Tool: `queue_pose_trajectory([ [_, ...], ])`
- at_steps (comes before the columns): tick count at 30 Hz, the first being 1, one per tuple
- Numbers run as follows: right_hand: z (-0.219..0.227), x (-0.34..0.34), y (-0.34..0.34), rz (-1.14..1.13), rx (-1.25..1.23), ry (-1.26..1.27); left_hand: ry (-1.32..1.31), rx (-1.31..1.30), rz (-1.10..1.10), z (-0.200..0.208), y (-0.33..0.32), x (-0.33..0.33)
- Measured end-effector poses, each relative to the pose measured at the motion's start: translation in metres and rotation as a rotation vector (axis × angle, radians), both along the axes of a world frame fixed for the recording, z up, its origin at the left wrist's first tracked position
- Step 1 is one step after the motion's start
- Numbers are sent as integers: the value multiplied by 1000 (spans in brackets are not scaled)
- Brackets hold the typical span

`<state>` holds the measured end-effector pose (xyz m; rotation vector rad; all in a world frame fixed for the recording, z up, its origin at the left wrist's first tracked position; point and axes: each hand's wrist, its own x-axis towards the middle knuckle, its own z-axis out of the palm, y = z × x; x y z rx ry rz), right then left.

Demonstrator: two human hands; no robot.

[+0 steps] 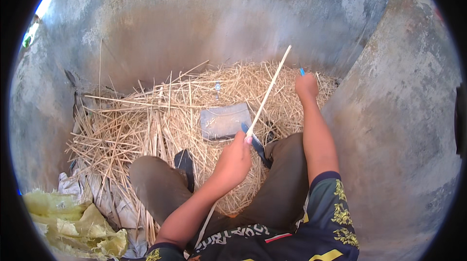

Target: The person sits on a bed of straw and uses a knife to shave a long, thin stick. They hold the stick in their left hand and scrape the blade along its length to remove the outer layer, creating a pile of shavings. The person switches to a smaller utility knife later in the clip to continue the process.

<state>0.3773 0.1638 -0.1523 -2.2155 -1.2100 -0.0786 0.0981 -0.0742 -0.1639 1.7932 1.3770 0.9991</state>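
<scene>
My left hand [234,163] is closed around the lower end of a pale, thin wooden stick [270,89]. The stick slants up and to the right, its far tip free in the air. Off to the right, above the straw, my right hand [307,87] makes a fist at the end of an outstretched arm. From the top of that fist pokes the end of a small blue object [302,72]; the rest of it is hidden by the fingers. Beyond the left hand a flat grey block [226,122] lies on the straw, with thin shavings on it.
Straw and split strips [124,127] cover the floor around my folded legs. A small clear item [217,89] lies behind the block. Crumpled yellowish sheeting [80,222] is at the lower left. A grey wall [219,27] rises at the back, another [389,130] at the right.
</scene>
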Motion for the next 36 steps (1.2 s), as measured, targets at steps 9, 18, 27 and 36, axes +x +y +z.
queue_pose_trajectory([
  [9,26,-105,-77,636,-46,-65,-631,-402,-95,-15,33,-10],
  [18,4,-129,-70,827,56,-342,-205,-3,149,-23,21,-13],
  [27,22,-18,-1,112,-19,74,-18,-106,23,2,-14,14],
  [36,27,-28,-38,425,121,119,-447,-180,-162,-28,20,9],
])
